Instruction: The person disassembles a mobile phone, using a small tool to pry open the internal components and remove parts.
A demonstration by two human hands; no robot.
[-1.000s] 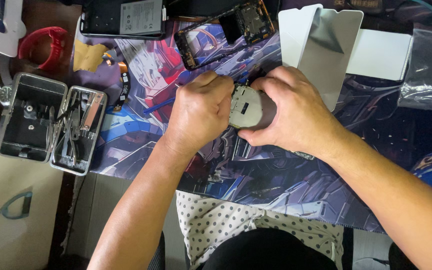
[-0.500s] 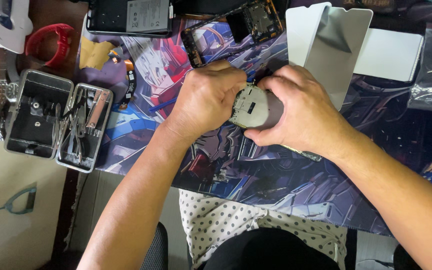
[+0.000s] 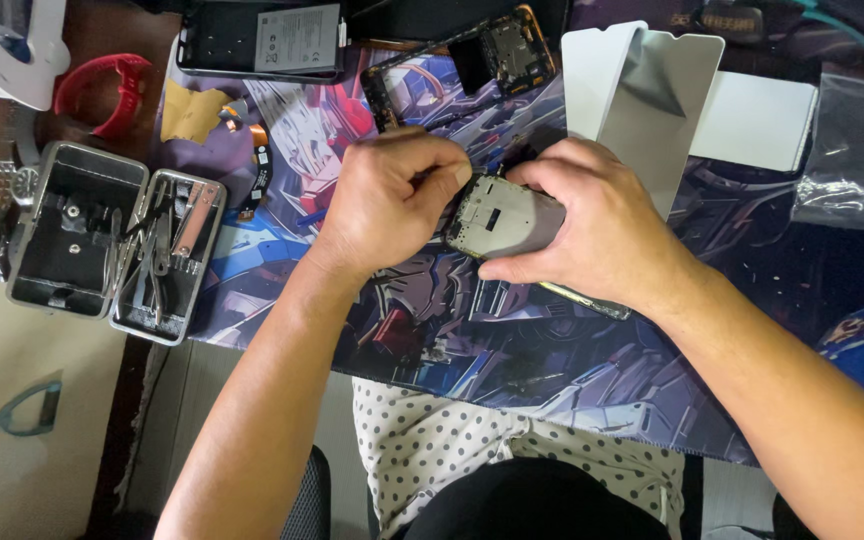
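Head view: both hands meet on a phone frame (image 3: 504, 216) lying on the printed mat (image 3: 552, 350), well right of the open tool case (image 3: 102, 240). The right hand (image 3: 602, 235) grips the frame's right part, fingers wrapped over its edges. The left hand (image 3: 392, 195) is clenched at the frame's left end; what it pinches is hidden. The frame looks light, stiff and fragile, best held by its edges. Its lower half is covered.

Open metal tool case (image 3: 102, 240) at 9 o'clock; red strap (image 3: 102, 90) at 10; 2 screen protectors (image 3: 652, 100) at 1; plastic bag (image 3: 857, 150) at 2.
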